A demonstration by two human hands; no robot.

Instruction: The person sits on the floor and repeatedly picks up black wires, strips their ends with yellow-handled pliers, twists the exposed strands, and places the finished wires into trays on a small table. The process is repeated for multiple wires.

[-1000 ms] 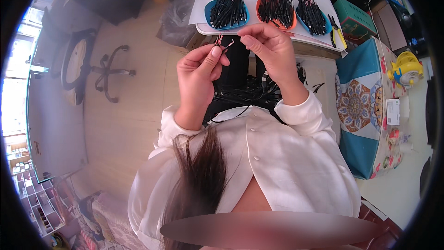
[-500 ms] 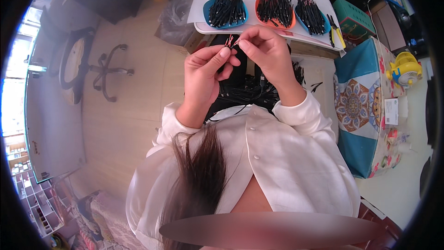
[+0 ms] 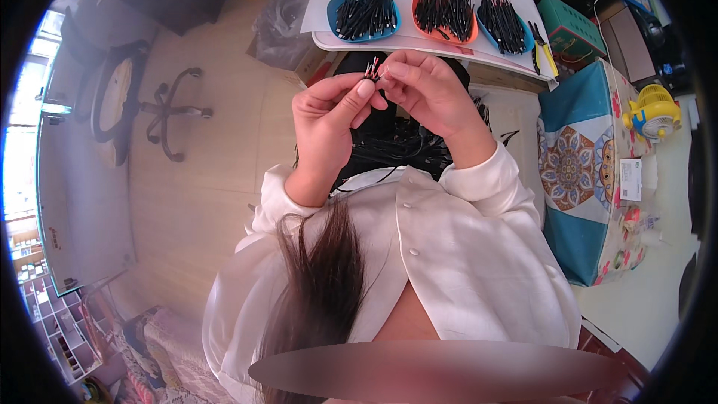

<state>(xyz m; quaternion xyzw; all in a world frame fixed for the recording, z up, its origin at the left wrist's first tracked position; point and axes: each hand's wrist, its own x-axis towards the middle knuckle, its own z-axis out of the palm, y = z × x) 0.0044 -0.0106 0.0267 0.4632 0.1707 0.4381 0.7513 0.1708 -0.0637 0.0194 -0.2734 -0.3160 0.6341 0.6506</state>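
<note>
Two hands up close together, fingertips almost touching. Left hand [image 3: 329,116] curled, thumb and first finger pinched on a tiny bunch of small dark wire pieces [image 3: 372,69]. Right hand [image 3: 426,90] curled too, fingertips pressed to the same little bunch from the other side. Bunch sticking up just above both hands, thin ends pointing away. Too small to tell how many pieces.

Just past the fingertips, the near edge of a white table [image 3: 479,52]. On it, beyond the hands, three shallow trays in a row, each piled with thin black wires. Blue tray [image 3: 340,15] ahead of the left hand. Orange tray [image 3: 441,34] ahead of the right hand. Another blue tray [image 3: 523,43] further to the right. Yellow-handled cutters [image 3: 540,49] lying at the right end of the row.

Under the hands, a loose heap of black wires [image 3: 396,146] on the lap. White sleeves [image 3: 479,179] on both arms.

Far to the left of the hands, a round office chair [image 3: 120,97] on the pale floor. Far to the right, a patterned blue box [image 3: 580,172] and a little yellow fan [image 3: 654,112].
</note>
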